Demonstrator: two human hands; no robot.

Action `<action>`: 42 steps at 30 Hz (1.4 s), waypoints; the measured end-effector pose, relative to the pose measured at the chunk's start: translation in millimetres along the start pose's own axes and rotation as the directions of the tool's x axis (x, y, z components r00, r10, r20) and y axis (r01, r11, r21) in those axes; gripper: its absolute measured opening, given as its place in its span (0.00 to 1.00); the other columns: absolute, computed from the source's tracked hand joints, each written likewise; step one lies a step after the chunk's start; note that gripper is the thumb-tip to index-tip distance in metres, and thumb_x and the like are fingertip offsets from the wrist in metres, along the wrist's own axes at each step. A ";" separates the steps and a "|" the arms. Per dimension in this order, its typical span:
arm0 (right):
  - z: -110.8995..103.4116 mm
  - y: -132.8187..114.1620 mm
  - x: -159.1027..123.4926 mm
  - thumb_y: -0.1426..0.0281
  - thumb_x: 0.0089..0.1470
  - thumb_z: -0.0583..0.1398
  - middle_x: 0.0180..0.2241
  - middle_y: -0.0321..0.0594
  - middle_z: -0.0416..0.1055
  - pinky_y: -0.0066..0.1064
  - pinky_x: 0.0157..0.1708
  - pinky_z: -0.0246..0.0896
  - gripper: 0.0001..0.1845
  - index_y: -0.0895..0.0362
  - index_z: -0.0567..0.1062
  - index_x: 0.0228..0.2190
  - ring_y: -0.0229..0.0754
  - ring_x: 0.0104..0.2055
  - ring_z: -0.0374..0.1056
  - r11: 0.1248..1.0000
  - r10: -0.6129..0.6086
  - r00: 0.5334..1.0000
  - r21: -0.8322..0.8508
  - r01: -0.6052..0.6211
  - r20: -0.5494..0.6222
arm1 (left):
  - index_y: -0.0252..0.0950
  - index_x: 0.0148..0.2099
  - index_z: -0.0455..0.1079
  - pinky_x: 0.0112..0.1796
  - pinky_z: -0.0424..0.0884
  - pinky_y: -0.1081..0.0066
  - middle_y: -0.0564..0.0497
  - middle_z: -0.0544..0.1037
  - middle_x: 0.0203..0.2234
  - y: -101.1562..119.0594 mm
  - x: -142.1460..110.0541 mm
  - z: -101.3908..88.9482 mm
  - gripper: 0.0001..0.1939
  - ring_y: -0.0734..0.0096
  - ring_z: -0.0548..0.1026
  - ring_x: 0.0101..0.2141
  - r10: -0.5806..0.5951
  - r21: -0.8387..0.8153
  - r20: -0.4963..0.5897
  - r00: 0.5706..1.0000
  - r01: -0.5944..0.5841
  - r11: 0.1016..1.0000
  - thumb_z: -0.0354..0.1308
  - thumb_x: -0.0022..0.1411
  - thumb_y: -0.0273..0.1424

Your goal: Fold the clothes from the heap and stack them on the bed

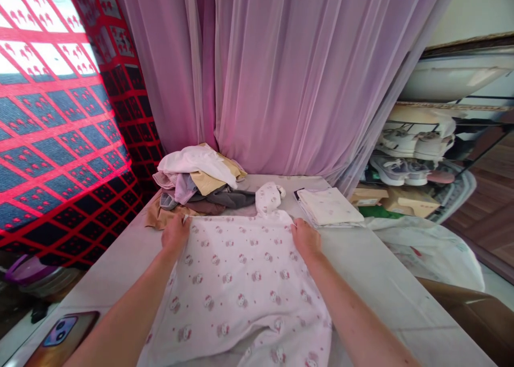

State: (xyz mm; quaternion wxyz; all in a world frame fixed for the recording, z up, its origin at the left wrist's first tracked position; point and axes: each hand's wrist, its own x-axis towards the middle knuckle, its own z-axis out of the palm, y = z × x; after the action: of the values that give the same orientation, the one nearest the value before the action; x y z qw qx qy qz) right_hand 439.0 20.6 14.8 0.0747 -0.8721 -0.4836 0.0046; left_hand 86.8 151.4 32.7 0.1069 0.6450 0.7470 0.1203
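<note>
Printed garment (236,281) spread on the table (369,281), far end bunched. Left hand (175,234): grip pinching its far left corner. Right hand (307,239): grip pinching the far right edge. Clothes heap (201,169) beyond left hand; folded stack (331,206) beyond right. Phone (66,337) near left.

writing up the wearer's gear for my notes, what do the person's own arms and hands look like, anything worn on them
The left hand and right hand are bare, without gloves. The left forearm and right forearm show no sleeve, watch or bracelet. Rings are too small to tell.
</note>
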 end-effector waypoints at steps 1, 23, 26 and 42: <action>-0.4 1.7 -0.8 0.65 0.64 0.49 0.44 0.46 0.72 0.34 0.37 0.61 0.14 0.55 0.70 0.46 0.46 0.40 0.72 1.000 -0.001 1.000 -0.004 0.001 0.009 | 0.39 0.45 0.66 0.35 0.68 0.64 0.43 0.78 0.40 -0.7 1.0 -0.8 0.19 0.54 0.75 0.42 -0.007 -0.007 0.006 1.000 0.007 1.000 0.41 0.65 0.45; 12.5 -19.0 -11.0 0.56 0.64 0.41 0.69 0.41 0.40 0.51 0.64 0.34 0.31 0.53 0.51 0.65 0.45 0.69 0.35 0.958 -0.275 0.942 -0.026 0.285 0.191 | 0.36 0.68 0.51 0.62 0.47 0.51 0.45 0.52 0.67 19.3 -54.2 34.7 0.33 0.56 0.49 0.66 0.404 0.220 0.112 0.908 -0.419 0.881 0.39 0.67 0.48; 5.5 -19.8 -19.7 0.58 0.65 0.43 0.68 0.42 0.43 0.52 0.64 0.33 0.29 0.52 0.53 0.64 0.46 0.69 0.37 0.958 -0.281 0.943 -0.003 0.286 0.178 | 0.34 0.67 0.54 0.61 0.48 0.52 0.43 0.55 0.66 21.4 -59.3 29.7 0.32 0.54 0.52 0.65 0.436 0.201 0.100 0.895 -0.447 0.872 0.40 0.67 0.45; -17.0 6.6 -119.9 0.64 0.62 0.50 0.62 0.41 0.59 0.47 0.63 0.40 0.22 0.50 0.67 0.56 0.45 0.65 0.49 0.922 -0.351 0.935 0.194 0.336 0.046 | 0.40 0.41 0.75 0.48 0.65 0.63 0.45 0.78 0.43 -46.2 -191.1 -14.3 0.17 0.60 0.74 0.45 0.670 -0.097 0.171 0.723 -0.664 0.741 0.48 0.64 0.42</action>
State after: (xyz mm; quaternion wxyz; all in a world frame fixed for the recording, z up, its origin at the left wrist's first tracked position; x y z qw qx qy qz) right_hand 382.1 -86.2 23.0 0.1350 -0.7622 -0.6291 0.0706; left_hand 66.7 -44.8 32.4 0.1381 0.8773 0.4492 0.0976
